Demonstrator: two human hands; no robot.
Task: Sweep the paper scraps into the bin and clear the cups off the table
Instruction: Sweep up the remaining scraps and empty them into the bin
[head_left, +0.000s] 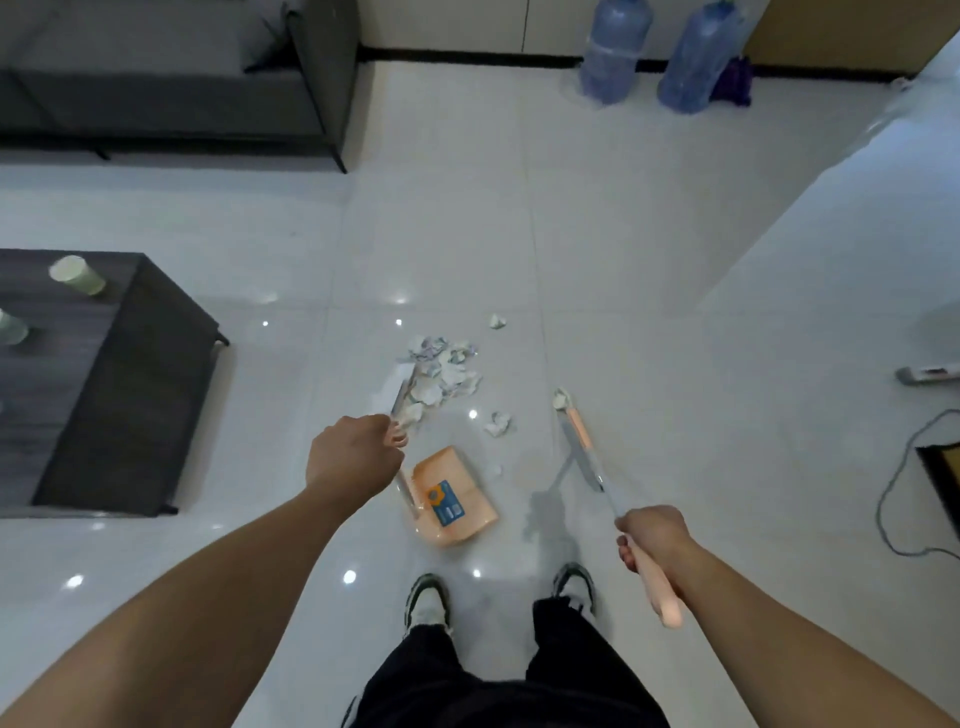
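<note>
Left hand: fingers curled round thin silver handle of peach-orange plastic dustpan; pan resting on glossy white tiled floor, just ahead of two dark-and-white shoes.

Right hand: gripping pale peach handle of long slim broom; broom head small, blurred, lowered to floor right of scraps.

Crumpled white paper scraps: main heap on floor beyond dustpan, near its handle; loose pieces apart, one farther off, one nearer, one small bit beside pan.

Dark grey low table: left of heap, corner leg near scraps; left part cut off by frame edge.

Pale green paper cups: one whole on table top; second cut by frame edge; upright or tilted, cannot tell.

Grey sofa: far left, well apart.

Two blue translucent water jugs: against far wall, tops cut off.

Open tiled floor between table and right-hand wall.

Grey cable and dark object at right edge, partly cut off, unclear.

No bin in view.
</note>
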